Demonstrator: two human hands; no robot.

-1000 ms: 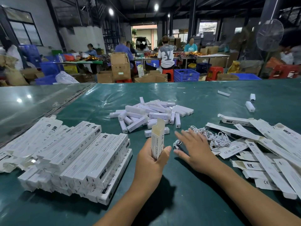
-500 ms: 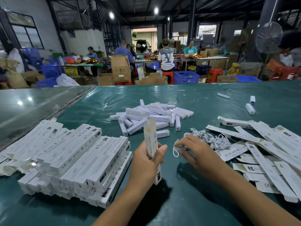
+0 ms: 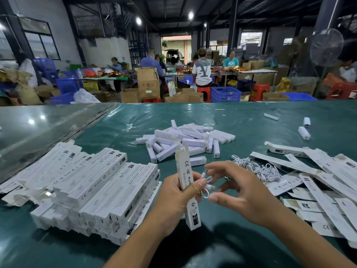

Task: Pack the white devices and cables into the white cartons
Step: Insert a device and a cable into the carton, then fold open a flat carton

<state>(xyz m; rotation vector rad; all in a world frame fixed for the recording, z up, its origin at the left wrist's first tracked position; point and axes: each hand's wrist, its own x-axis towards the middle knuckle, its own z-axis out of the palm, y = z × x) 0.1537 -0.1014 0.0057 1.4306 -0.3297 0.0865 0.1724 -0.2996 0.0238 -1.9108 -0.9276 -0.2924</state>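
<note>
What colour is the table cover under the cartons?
Dark teal green, glossy; the table cover shows best in the head view.

Left hand (image 3: 173, 198) grips 1 upright white carton (image 3: 186, 182), top flap open; right hand (image 3: 245, 192) pinches a coiled white cable (image 3: 206, 185) beside it. Behind lie loose white devices (image 3: 185, 140); packed cartons (image 3: 92, 182) are stacked at left, flat cartons (image 3: 316, 182) spread at right on the green table (image 3: 251, 120).

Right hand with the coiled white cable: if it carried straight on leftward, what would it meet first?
Probably the upright white carton gripped by the left hand; the right hand holds the coiled white cable just beside it, though depth is unclear.
</note>
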